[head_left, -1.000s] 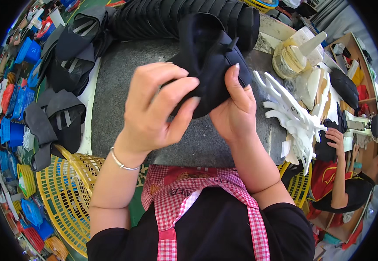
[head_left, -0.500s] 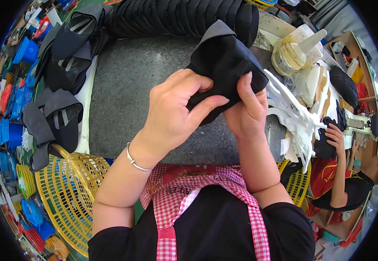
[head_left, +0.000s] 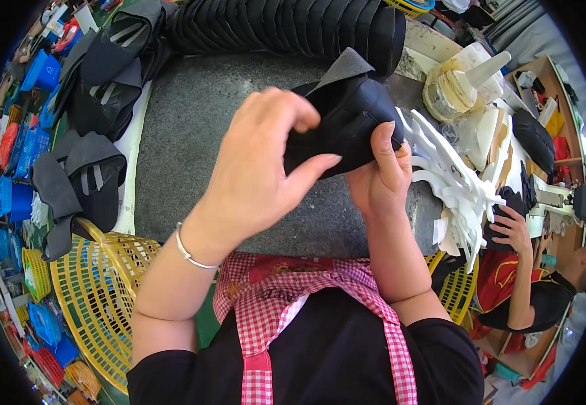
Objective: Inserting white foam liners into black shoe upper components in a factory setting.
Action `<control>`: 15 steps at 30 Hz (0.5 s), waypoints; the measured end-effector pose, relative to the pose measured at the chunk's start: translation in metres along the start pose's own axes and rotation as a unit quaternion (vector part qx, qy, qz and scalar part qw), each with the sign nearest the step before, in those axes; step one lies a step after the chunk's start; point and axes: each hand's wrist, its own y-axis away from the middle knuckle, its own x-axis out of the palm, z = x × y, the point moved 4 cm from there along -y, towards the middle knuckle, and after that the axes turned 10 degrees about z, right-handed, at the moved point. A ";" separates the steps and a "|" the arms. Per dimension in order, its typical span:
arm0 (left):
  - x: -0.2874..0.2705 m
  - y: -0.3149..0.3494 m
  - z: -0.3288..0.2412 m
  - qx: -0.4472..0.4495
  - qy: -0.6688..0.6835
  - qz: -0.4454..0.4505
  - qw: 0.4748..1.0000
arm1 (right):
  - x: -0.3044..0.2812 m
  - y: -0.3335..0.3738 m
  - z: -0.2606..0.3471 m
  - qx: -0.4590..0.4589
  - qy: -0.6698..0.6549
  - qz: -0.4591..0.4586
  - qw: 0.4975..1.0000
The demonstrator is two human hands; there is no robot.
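Note:
A curved black fabric piece (head_left: 353, 111) with a grey turned-up flap, shaped like a shoe upper, is held up above the dark work surface (head_left: 191, 169). My right hand (head_left: 382, 162) grips its lower right side, thumb in front and the fingers mostly hidden behind. At its left edge is my left hand (head_left: 262, 152), slightly blurred, with fingers curved and thumb spread apart; nothing shows between them. A long row of nested black fabric pieces (head_left: 286, 30) lies along the far edge. Several black pieces with grey lining (head_left: 94, 172) are heaped at the left.
White foam-like strips (head_left: 451, 182) lie right of my right hand. Behind them stands a glue-smeared pot (head_left: 451, 88) with a pale handle. A yellow basket (head_left: 104, 290) is at the lower left. On the right, a co-worker's hand (head_left: 512, 229) rests on black material beside a machine.
My left hand has loosened from the fabric piece and moved a little left, its fingers parting. The piece has tilted and dropped slightly in my right hand.

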 end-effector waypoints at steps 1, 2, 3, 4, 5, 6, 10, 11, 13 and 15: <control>-0.005 0.001 -0.007 0.015 0.045 -0.093 0.995 | 0.002 -0.001 0.000 -0.011 0.011 0.018 1.000; -0.010 0.003 -0.011 0.030 0.089 -0.184 0.978 | 0.003 -0.001 0.001 -0.021 0.021 0.035 0.999; -0.005 0.001 -0.013 0.029 0.089 -0.186 0.978 | 0.005 -0.001 0.000 -0.020 0.021 0.037 0.999; 0.001 0.001 -0.010 0.009 0.128 -0.206 0.970 | 0.009 0.000 -0.001 -0.032 0.040 0.050 0.997; 0.005 0.002 -0.008 -0.010 0.167 -0.227 0.960 | 0.012 0.001 -0.001 -0.044 0.059 0.063 0.995; 0.008 0.003 -0.007 -0.037 0.199 -0.207 0.957 | 0.013 0.002 0.000 -0.053 0.056 0.070 0.995; 0.017 0.002 -0.006 -0.063 0.279 -0.180 0.941 | 0.007 0.004 -0.004 -0.059 0.056 0.075 0.994; 0.021 0.002 -0.002 -0.065 0.344 -0.174 0.920 | 0.004 0.005 -0.007 -0.051 0.075 0.069 0.994; 0.027 0.005 0.002 -0.067 0.406 -0.169 0.896 | 0.005 0.004 -0.008 -0.041 0.093 0.064 0.993; 0.029 0.008 0.003 -0.049 0.418 -0.146 0.895 | 0.006 -0.001 -0.004 -0.040 0.082 0.020 0.996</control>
